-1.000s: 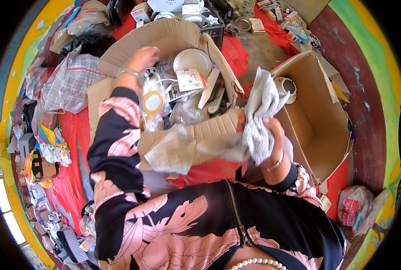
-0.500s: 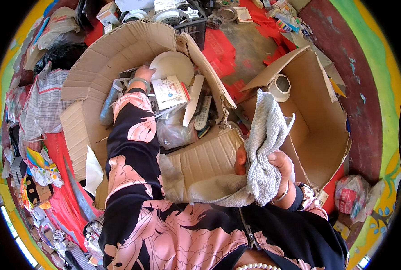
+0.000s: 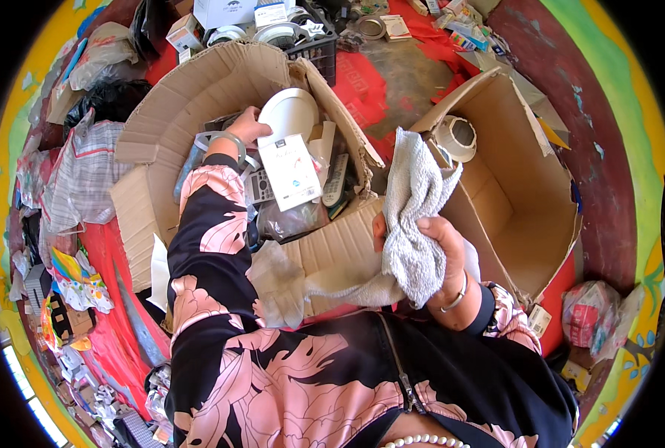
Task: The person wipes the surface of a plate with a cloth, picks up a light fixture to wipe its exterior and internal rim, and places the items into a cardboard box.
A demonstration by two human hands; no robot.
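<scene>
Reaching into the cluttered cardboard box, the left hand touches the white round dish at twelve o'clock, fingers hidden so their state cannot be told; the right hand grips a grey towel. Lifting the dish clear likely comes next.

left hand on white disc in box | right hand grips grey cloth
</scene>
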